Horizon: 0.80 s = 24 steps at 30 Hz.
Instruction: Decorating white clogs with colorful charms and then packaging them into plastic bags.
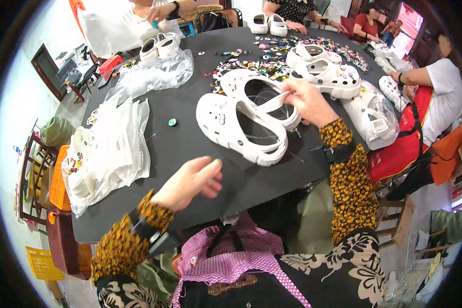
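Two white clogs lie side by side on the dark table in front of me. The nearer clog [220, 113] has charms on its toe and points away to the left. Behind it sits the other clog [237, 81], whose heel strap is pinched between the thumb and fingers of my right hand [309, 102]. My left hand [191, 180] hovers over the table's near edge, apart from the clogs, its fingers loosely stretched and nothing in them. A small round green charm [172, 122] lies on the table left of the clogs.
Clear bags with white clogs [108, 149] cover the left side. Many colourful charms [339, 47] are heaped at the back. More white clogs [326, 77] and a bagged pair [372, 115] stand at right. Other people [428, 92] sit around the table [161, 192].
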### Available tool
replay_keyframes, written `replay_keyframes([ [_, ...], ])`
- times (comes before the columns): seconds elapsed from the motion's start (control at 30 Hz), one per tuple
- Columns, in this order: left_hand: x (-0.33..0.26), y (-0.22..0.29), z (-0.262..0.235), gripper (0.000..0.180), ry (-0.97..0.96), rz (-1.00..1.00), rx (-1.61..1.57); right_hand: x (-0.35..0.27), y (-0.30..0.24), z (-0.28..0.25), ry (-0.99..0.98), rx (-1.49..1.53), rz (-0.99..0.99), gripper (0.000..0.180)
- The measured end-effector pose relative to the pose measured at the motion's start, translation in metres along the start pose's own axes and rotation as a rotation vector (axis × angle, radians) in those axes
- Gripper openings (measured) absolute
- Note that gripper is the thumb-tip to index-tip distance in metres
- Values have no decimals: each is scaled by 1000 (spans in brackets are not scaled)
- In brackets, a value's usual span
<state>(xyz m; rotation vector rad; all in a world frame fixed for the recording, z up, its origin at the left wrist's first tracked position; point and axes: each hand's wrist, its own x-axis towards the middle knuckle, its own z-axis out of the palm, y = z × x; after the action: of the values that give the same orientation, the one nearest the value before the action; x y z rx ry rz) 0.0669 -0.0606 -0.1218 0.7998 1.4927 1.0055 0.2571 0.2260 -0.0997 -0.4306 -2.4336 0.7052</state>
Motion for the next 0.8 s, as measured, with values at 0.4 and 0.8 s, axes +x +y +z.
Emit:
replay_keyframes([
  [0.4,61,11,19,23,258,92,-126,-62,-43,35,354,23,-184,18],
  [0.8,-2,13,-100,64,343,306,190,-98,-133,98,247,153,-320,25],
])
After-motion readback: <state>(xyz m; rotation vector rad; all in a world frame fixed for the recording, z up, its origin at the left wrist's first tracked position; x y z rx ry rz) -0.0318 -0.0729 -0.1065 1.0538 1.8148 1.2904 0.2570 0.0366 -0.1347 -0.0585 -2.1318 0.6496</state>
